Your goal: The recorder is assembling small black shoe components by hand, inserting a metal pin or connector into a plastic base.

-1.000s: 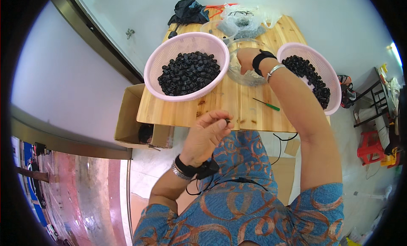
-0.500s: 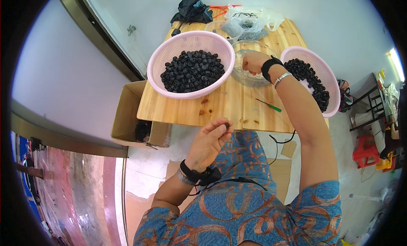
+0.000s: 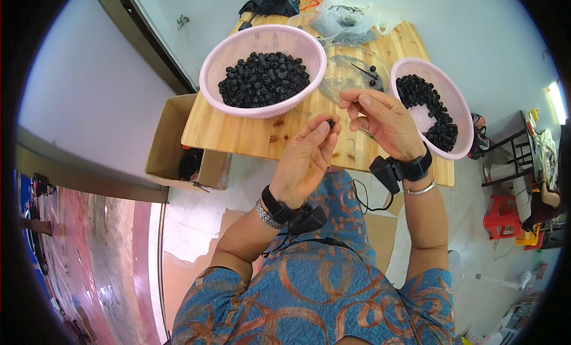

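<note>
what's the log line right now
left hand: pinches small black part | right hand: near it, grip unclear | black pieces: in both pink baskets

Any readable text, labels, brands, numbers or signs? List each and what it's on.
None readable.
Black part in left hand: too small to tell.
Left basket, right basket: no lettering visible.
Clear bag: nothing legible.
Background at far right: too small and blurred to read.

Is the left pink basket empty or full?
Partly full: small black parts heap inside the left pink basket, with bare wall showing above them.
</note>
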Demonstrator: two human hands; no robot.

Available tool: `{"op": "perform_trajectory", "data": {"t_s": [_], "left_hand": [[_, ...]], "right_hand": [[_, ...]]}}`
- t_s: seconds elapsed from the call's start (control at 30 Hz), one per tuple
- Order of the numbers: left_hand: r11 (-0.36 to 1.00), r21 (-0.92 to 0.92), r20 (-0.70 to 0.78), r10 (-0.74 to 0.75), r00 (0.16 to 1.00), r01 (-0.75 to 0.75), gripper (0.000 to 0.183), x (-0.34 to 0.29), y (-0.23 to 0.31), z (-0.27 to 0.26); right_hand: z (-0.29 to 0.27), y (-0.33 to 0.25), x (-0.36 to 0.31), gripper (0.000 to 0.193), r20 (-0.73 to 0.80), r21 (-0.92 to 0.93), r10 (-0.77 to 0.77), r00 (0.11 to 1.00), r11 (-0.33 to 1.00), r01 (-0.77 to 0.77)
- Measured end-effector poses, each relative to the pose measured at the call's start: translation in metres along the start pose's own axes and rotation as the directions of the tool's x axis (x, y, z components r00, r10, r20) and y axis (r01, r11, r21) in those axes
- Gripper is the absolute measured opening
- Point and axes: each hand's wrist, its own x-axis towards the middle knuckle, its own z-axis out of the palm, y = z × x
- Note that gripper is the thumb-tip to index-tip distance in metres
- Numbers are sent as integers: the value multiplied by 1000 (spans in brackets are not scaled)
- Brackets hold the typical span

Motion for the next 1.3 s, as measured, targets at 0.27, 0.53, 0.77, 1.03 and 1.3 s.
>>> {"op": "perform_trajectory", "data": {"t_s": [0.27,0.53,0.77,1.03,1.3], "left_hand": [[1000,7,-9,-6,1000,6,21,-8,-10,6],[998,7,32,-60,998,60,21,-12,-17,7],[997,44,66,-69,995,67,21,-14,-24,10],[995,72,102,-82,991,75,20,-17,-28,14],[992,121,127,-61,990,45,18,-19,-33,14]], "right_hand": [[-12,30,-28,25,-112,228,-121,986,963,144],[-5,46,-44,9,-129,545,-105,986,823,159],[0,48,-49,8,-262,422,-117,958,879,223],[12,46,-53,8,-340,101,-256,905,947,306],[12,45,-58,7,-269,-175,-416,869,908,380]]}}
